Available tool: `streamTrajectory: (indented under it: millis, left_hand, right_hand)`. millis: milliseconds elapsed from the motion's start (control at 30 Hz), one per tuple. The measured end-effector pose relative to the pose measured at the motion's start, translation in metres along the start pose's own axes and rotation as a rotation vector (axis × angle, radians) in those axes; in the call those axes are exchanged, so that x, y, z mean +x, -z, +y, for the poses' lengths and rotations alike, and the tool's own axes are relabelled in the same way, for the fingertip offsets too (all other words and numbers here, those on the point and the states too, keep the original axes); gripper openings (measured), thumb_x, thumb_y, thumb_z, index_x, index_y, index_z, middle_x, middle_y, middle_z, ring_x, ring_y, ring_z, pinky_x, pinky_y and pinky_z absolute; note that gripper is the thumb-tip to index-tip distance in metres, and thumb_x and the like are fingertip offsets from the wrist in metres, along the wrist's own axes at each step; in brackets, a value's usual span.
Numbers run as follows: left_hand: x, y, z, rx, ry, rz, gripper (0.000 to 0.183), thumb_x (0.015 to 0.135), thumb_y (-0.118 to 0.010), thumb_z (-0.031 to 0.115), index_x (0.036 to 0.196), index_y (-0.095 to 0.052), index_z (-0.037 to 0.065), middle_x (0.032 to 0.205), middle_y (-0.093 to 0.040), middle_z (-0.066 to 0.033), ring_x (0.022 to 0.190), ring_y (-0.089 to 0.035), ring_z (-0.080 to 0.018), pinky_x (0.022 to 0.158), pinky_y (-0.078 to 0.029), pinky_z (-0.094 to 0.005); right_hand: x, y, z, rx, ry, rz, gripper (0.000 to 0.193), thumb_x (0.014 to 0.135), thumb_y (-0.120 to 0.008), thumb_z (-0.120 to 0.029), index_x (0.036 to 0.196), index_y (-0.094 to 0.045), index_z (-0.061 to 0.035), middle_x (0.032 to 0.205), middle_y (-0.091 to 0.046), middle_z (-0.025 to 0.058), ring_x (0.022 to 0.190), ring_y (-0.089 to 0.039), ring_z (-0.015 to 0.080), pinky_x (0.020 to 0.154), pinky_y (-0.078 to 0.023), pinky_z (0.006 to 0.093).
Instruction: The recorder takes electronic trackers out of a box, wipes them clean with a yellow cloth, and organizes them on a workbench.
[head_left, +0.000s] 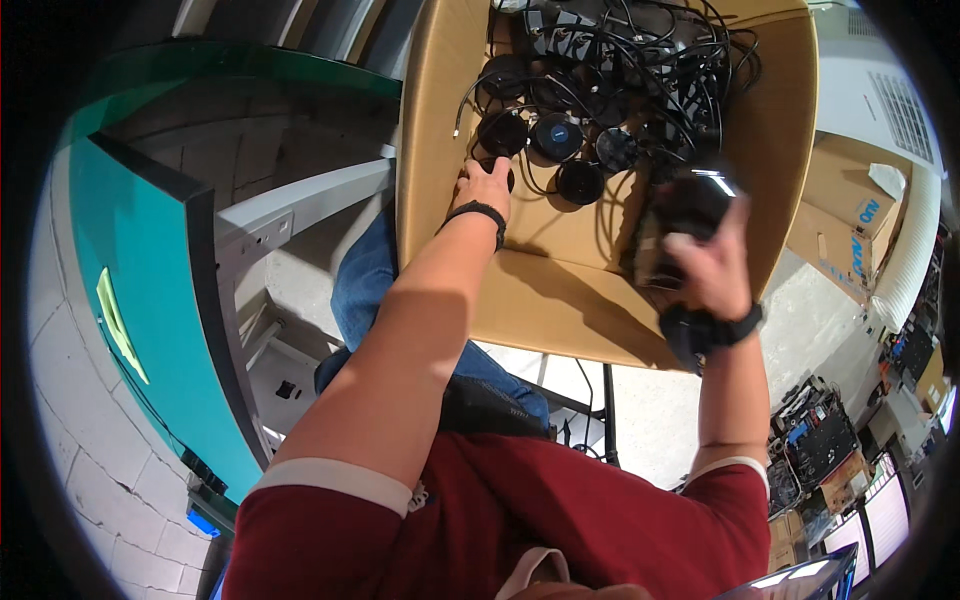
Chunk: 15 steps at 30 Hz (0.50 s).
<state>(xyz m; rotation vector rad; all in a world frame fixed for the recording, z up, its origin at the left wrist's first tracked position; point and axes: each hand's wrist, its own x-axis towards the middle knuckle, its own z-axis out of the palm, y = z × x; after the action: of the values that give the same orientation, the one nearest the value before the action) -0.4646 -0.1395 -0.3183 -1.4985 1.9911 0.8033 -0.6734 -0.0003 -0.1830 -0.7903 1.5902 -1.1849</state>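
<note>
A large open cardboard box [560, 320] stands before me, holding several round black discs with cables. My left hand [485, 188], a black band on its wrist, reaches in at the box's left side. Its fingers curl round a small black disc [506, 176], partly hidden by the hand. Just beyond it lie another black disc [502, 133] and one with a blue-marked face [556, 137]. On the right, my right hand [718, 262] is smeared by motion and grips a glossy black rounded object [692, 200] above the box. Its exact kind is unclear.
Tangled black cables [650, 60] with grey connectors fill the far part of the box. A teal panel [140, 300] and a white metal beam [310, 205] are to the left. More cardboard boxes [845, 205] and a pile of electronic parts [815, 440] are on the right.
</note>
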Motion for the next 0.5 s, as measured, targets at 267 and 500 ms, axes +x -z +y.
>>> streamTrajectory:
  millis: [267, 500]
  left_hand:
    - [0.012, -0.016, -0.005, 0.232, -0.183, 0.103, 0.037, 0.083, -0.047, 0.006, 0.116, -0.04, 0.022, 0.11, -0.039, -0.0193, 0.096, -0.051, -0.0381, 0.076, -0.049, -0.0444]
    - [0.0, -0.021, 0.019, 0.561, -0.397, 0.076, 0.03, 0.084, -0.049, 0.013, 0.113, -0.048, 0.021, 0.111, -0.041, -0.0162, 0.096, -0.052, -0.034, 0.069, -0.052, -0.0387]
  right_hand:
    - [-0.051, 0.041, -0.039, 0.815, 0.643, 0.237, 0.094, 0.063, -0.067, -0.061, 0.129, -0.031, -0.0045, 0.125, -0.043, 0.0115, 0.111, -0.046, 0.0347, 0.093, -0.04, 0.0534]
    - [-0.04, 0.03, -0.013, 0.612, 0.717, 0.561, 0.09, 0.069, -0.058, -0.065, 0.132, -0.029, -0.0088, 0.129, -0.04, 0.0113, 0.114, -0.044, 0.0341, 0.09, -0.044, 0.0502]
